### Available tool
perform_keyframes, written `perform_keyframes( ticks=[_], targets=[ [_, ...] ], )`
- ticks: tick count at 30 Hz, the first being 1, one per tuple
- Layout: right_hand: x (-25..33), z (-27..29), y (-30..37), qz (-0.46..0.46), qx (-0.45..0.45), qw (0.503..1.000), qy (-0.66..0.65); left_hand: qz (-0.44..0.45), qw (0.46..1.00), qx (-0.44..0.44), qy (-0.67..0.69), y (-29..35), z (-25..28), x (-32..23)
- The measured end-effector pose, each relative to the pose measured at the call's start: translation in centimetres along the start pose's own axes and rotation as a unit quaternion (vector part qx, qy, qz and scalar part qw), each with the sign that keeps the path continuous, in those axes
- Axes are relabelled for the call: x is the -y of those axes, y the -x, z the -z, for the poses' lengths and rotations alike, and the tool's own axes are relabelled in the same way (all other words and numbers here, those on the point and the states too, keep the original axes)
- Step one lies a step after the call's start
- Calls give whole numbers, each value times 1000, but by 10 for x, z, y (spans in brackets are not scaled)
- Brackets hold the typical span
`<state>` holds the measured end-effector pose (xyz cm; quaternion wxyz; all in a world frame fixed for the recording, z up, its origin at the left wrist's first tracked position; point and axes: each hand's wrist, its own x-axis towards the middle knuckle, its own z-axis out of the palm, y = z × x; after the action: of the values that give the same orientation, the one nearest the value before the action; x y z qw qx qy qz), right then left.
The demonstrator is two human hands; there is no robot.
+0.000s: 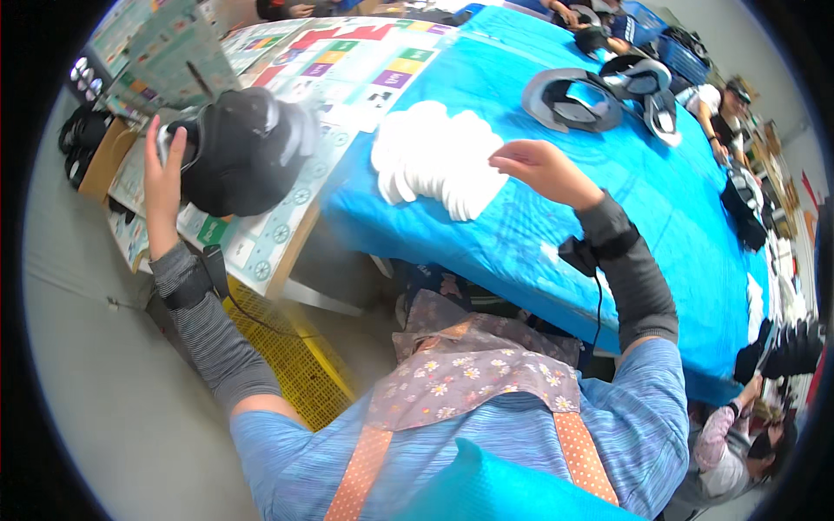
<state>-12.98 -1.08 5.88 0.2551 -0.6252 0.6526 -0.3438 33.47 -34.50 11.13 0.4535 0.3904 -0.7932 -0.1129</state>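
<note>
At the left, a bulky stack of black caps (248, 152) stands on the patterned table, its right side blurred. My left hand (163, 178) is at the stack's left edge, fingers raised and closed round a grey and black edge there. My right hand (549, 172) hovers over the blue-covered table with its fingers pressed together in a pinch. Its fingertips meet the right side of a fanned pile of white curved pads (434, 161); whatever lies between them is too small to make out. Dark bands with a cable circle both my wrists.
Grey and black visor-like pieces (573, 100) lie farther back on the blue cover (486, 69). Below the patterned table is a yellow plastic crate (295, 356). A cardboard box (106, 161) holds black items. Several people work along the far and right edges.
</note>
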Motion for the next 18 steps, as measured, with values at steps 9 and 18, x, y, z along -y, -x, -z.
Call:
perform_keyframes(
  ticks=[9,18],
  targets=[
    [-58,-8,205,-138,-264,926,-234,-128,920,-138,-345,17,-53,-79],
    [-63,-34,288,-221,-274,920,-174,-271,932,225,-89,166,-291,-239]
  ],
)
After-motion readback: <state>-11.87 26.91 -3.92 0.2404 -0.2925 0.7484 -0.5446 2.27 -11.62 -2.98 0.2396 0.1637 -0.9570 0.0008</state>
